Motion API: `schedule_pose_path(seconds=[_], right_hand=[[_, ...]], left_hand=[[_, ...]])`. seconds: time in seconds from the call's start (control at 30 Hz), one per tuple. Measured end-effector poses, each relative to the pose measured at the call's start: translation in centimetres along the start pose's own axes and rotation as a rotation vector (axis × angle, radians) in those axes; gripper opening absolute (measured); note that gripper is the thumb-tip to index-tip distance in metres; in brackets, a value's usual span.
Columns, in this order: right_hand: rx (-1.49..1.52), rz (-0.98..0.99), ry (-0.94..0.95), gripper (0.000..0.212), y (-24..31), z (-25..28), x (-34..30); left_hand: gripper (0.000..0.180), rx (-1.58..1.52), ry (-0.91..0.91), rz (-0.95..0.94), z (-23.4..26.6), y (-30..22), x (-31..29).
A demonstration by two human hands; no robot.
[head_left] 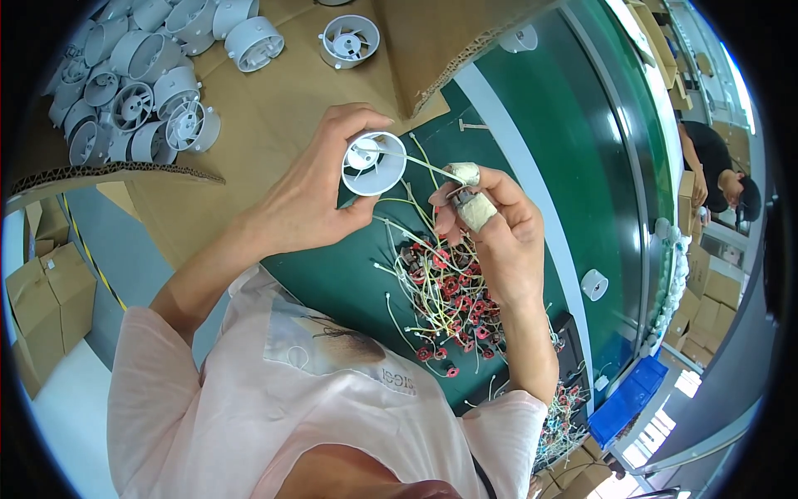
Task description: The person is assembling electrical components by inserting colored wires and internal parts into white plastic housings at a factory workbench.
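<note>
My left hand [303, 195] is wrapped round a white cylindrical plastic housing [381, 176], its open end with the spoked hub facing up. Between the thumb and fingers of my right hand [513, 237] is a small motor [459, 196], partly hidden by the fingertips. Pale tape or finger covers wrap that thumb and a finger. From the motor a thin white wire [422, 164] stretches across into the housing. Below my right hand, a tangled heap of small red and dark motors [453, 287] with pale wires lies on the green table [320, 274].
At upper left a cardboard box [241, 108] holds many white housings [154, 54]; one housing [349, 41] sits apart. Beyond the grey rail runs a green conveyor [573, 133] carrying a white housing [594, 284]. A blue bin [628, 403] stands at lower right. Another person [706, 158] works across it.
</note>
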State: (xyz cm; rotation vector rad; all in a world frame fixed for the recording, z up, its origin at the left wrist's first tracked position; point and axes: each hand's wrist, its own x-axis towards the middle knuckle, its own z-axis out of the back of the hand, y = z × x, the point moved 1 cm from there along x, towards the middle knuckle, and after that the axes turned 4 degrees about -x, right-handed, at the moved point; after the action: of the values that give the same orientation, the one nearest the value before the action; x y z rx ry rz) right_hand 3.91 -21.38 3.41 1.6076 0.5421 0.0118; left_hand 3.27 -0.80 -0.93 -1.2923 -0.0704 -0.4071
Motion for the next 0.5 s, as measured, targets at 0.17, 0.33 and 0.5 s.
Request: schedule_pose_path(seconds=[0.17,0.33,0.5], right_hand=[[-0.003,-0.044,-0.052,0.026,1.3,-1.3,-0.8],[-0.157,0.058,0.033,0.028,0.5,-2.7,-0.7],[-0.41,0.124,0.043,0.03,0.5,-2.6,-0.4]], left_hand=[[0.065,0.233,0.004,-0.038,0.4,-0.7,0.3],[0.063,0.497,0.011,-0.197,0.4,-1.7,0.6],[0.062,0.087,0.083,-0.008,-0.5,-1.5,0.0]])
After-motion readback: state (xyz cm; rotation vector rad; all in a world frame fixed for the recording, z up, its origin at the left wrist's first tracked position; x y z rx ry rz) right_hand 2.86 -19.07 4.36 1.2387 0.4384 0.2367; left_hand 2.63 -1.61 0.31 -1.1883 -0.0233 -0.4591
